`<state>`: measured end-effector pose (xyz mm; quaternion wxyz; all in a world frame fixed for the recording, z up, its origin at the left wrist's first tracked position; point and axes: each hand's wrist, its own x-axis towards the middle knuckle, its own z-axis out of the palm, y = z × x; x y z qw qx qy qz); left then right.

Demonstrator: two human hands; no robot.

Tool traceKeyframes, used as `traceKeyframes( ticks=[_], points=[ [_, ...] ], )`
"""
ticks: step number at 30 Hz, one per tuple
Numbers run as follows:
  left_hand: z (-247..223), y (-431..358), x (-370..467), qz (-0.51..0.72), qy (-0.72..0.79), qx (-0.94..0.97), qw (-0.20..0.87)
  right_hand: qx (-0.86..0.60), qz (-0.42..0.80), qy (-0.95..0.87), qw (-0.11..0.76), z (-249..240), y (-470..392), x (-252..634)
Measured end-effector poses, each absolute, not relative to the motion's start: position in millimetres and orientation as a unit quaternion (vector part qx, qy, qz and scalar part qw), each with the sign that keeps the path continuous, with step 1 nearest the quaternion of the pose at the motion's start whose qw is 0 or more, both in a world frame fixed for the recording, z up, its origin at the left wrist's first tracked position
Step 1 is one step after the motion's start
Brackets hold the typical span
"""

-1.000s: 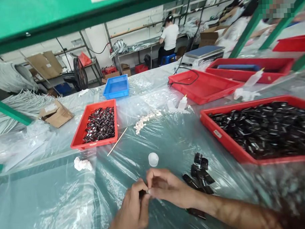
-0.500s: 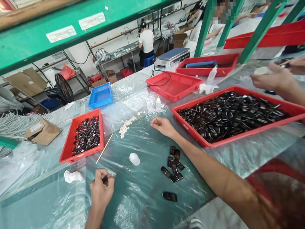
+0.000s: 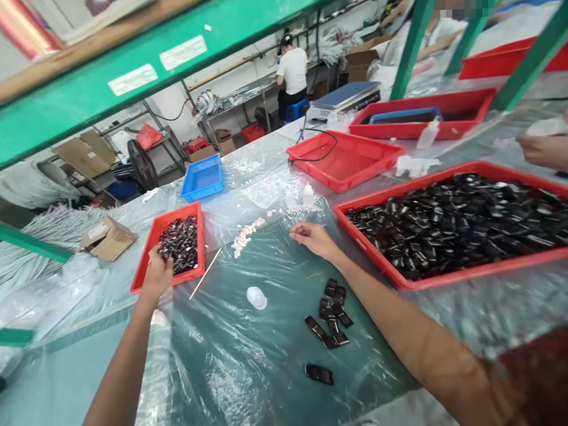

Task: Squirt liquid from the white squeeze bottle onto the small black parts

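My left hand (image 3: pixel 158 270) is at the left side of the smaller red tray (image 3: pixel 200 241), over a heap of small glossy dark pieces (image 3: pixel 180 241). Its fingers are bent, but I cannot tell whether a piece is between them. My right hand (image 3: pixel 313 239) is low over the table, right of a scatter of small off-white bits (image 3: pixel 247 234). Its thumb and fingers are closed together; anything in them is too small to make out. Between my arms lie a translucent white round item (image 3: pixel 256 298), several loose dark pieces (image 3: pixel 333 311) and a single one (image 3: pixel 319 374).
A large red tray (image 3: pixel 419 284) heaped with dark pieces stands at the right, with a co-worker's hand (image 3: pixel 552 148) beyond it. A thin stick (image 3: pixel 205 275) lies by the smaller tray. Behind are a blue tray (image 3: pixel 201 178), another red tray (image 3: pixel 345 158) and a squeeze bottle (image 3: pixel 308 195).
My left hand has moved away and left, from above the front of the table to the smaller red tray. My right hand stays near the off-white bits. The view has shifted slightly.
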<state>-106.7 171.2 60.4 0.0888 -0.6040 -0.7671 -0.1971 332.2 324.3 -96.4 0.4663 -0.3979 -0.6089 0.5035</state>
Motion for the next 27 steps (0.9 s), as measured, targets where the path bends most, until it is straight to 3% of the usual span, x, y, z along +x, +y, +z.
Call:
traceKeyframes(
  ticks=[3, 7, 11, 17, 22, 27],
  points=[
    [63.0, 174.2, -100.0, -0.223, -0.773, -0.586, 0.097, -0.371, 0.512, -0.613, 0.474, -95.7, 320.4, 332.9],
    [31.6, 143.0, -67.7, -0.248, -0.752, -0.603, 0.1, -0.369, 0.524, -0.592, 0.488, -110.8, 326.7, 332.1],
    [-5.3, 97.8, -39.2, -0.258, -0.719, -0.645, 0.025, -0.405, 0.518, -0.568, 0.494, -119.6, 339.4, 334.8],
    [-35.6, 54.9, 3.9, -0.39, -0.592, -0.698, -0.098, -0.422, 0.499, -0.572, 0.495, -115.5, 344.4, 334.3],
    [-43.0, 49.9, 82.9, -0.28, -0.376, -0.881, -0.069, -0.432, 0.49, -0.559, 0.511, -132.2, 350.2, 337.7],
    [-65.7, 65.5, 155.9, -0.114, -0.426, -0.896, 0.05, -0.421, 0.48, -0.577, 0.509, -137.1, 349.0, 345.3]
  ],
)
